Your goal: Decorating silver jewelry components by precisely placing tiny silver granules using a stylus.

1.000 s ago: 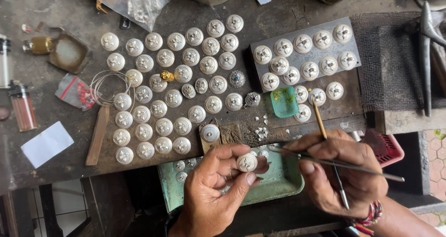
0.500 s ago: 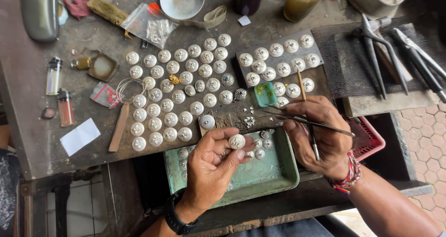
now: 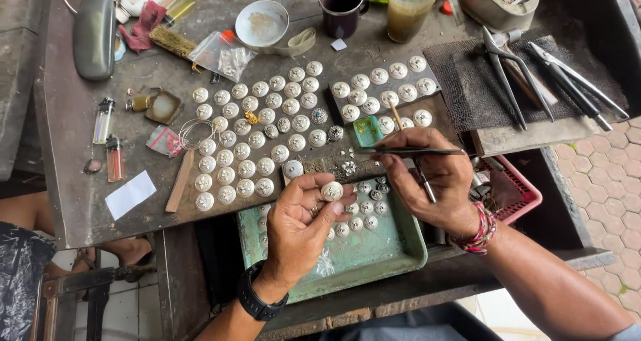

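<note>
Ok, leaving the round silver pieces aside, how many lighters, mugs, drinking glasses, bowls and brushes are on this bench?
Lighters: 2
Dark mug: 1
Glass of cloudy drink: 1
White bowl: 1
Bristle brush: 1
Total: 6

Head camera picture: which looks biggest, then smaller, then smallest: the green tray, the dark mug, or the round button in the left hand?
1. Green tray, clearly largest.
2. Dark mug.
3. Round button pinched in the left hand, smallest, even though it sits nearer the camera.
</note>
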